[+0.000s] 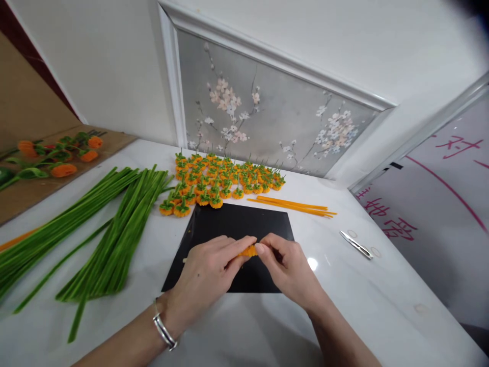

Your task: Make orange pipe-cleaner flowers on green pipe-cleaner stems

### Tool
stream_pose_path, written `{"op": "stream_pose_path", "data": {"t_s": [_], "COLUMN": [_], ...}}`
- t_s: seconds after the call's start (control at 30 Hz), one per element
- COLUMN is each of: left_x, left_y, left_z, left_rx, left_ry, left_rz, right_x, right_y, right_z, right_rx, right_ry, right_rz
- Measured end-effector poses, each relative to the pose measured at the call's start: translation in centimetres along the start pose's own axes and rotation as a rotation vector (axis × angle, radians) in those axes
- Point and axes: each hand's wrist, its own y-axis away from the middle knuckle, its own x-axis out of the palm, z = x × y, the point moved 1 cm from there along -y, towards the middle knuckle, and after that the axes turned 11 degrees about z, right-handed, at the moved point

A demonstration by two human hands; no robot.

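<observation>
Both hands meet over a black mat on the white table. Between them is a small orange fuzzy pipe-cleaner piece, bunched and ridged, its ends hidden by fingers. My left hand pinches it from the left with thumb and fingers. From the right, my right hand closes thumb and forefinger on its other end. Beyond the mat stand several orange pipe-cleaner persimmons with green leafy tops. Several straight orange pipe cleaners lie to their right.
Long green pipe cleaners spread across the left of the table. Silver tweezers rest at the right. Finished orange pieces with stems lie on cardboard at far left. A whiteboard stands at the right edge.
</observation>
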Motion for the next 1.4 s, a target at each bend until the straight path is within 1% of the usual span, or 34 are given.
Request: {"op": "stream_pose_path", "data": {"t_s": [0.07, 0.17, 0.23, 0.3, 0.33, 0.4, 0.43, 0.5, 0.57, 0.6, 0.67, 0.8, 0.93, 1.07, 1.13, 1.2, 1.27, 1.4], "left_x": [-0.2, -0.6, -0.7, -0.6, -0.6, -0.4, -0.4, -0.3, -0.4, -0.5, -0.6, -0.7, -0.9, -1.6, -1.9, -1.9, -1.8, -1.2], "left_y": [0.1, 0.2, 0.3, 0.3, 0.3, 0.2, 0.1, -0.1, -0.3, -0.5, -0.6, -0.8, -0.8, -0.8, -0.9, -0.9, -1.0, -1.1], "left_z": [-0.2, -0.4, -0.4, -0.3, -0.3, -0.3, -0.3, -0.3, -0.4, -0.5, -0.4, 0.0, -0.1, -0.6, -0.8, -0.8, -0.7, -0.3], "left_rx": [0.077, 0.151, 0.192, 0.212, 0.193, 0.085, 0.015, -0.106, -0.159, -0.165, -0.175, -0.238, -0.266, -0.321, -0.348, -0.363, -0.35, -0.288], "left_ry": [-0.15, -0.376, -0.474, -0.512, -0.503, -0.411, -0.326, -0.107, 0.106, 0.187, 0.303, 0.523, 0.782, 1.024, 1.13, 1.175, 1.137, 0.86], "left_rz": [-0.034, -0.069, -0.059, -0.025, -0.01, 0.023, 0.045, 0.136, 0.252, 0.292, 0.321, 0.33, 0.38, 0.429, 0.462, 0.462, 0.438, 0.364], "right_x": [0.4, 1.3, 2.0, 2.5, 2.6, 2.5, 2.4, 2.0, 1.7, 1.5, 1.2, 0.6, 0.3, 0.3, 0.3, 0.3, 0.2, 0.1], "right_y": [-0.1, -0.4, -0.7, -0.8, -0.9, -0.8, -0.7, -0.5, -0.3, -0.2, -0.1, -0.1, -0.1, -0.1, -0.1, -0.2, -0.1, 0.1], "right_z": [-0.1, -0.5, -0.8, -1.0, -1.1, -1.1, -1.0, -0.8, -0.6, -0.6, -0.7, -1.1, -1.1, -0.9, -1.0, -1.0, -1.1, -0.9], "right_rx": [0.031, 0.096, 0.16, 0.206, 0.211, 0.172, 0.128, 0.004, -0.104, -0.128, -0.117, -0.059, -0.095, -0.144, -0.142, -0.125, -0.115, -0.184], "right_ry": [-0.109, -0.414, -0.645, -0.77, -0.77, -0.632, -0.513, -0.252, -0.073, -0.037, -0.047, -0.167, -0.273, -0.255, -0.253, -0.272, -0.285, -0.194], "right_rz": [0.01, 0.023, 0.04, 0.037, 0.023, -0.022, -0.041, -0.045, -0.019, -0.002, 0.019, 0.051, 0.014, -0.019, -0.038, -0.061, -0.083, -0.155]}}
